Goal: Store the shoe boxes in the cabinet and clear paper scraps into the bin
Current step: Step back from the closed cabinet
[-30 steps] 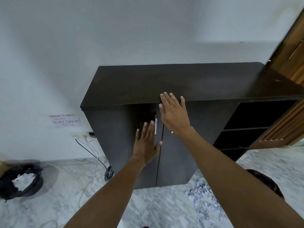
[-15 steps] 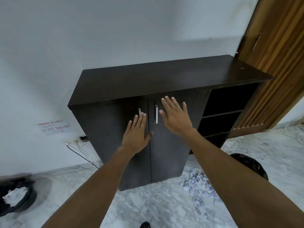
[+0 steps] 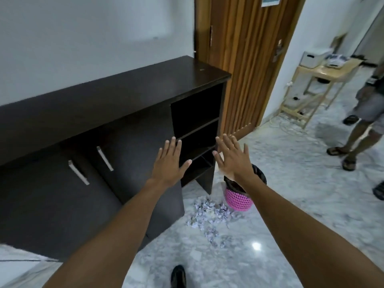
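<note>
The dark brown cabinet [image 3: 116, 96] stands against the white wall, both doors closed, with bare open shelves [image 3: 196, 129] at its right end. My left hand [image 3: 169, 165] hovers open in front of the right door's edge, fingers spread. My right hand [image 3: 231, 156] is open too, held in the air over the pink bin [image 3: 239, 199] with a black liner. A heap of crumpled paper scraps [image 3: 209, 214] lies on the marble floor between cabinet and bin. No shoe boxes are in sight.
A wooden door [image 3: 245, 59] stands right of the cabinet. Farther right is a light wooden table [image 3: 324, 73] carrying white devices, with cables on the floor beneath. A person's legs in sandals [image 3: 357, 138] stand at the right edge. My shoe [image 3: 178, 276] shows at the bottom.
My view has swung right, away from the cabinet doors. Both hands have come off the closed doors and now float open near the shelves and the bin.
</note>
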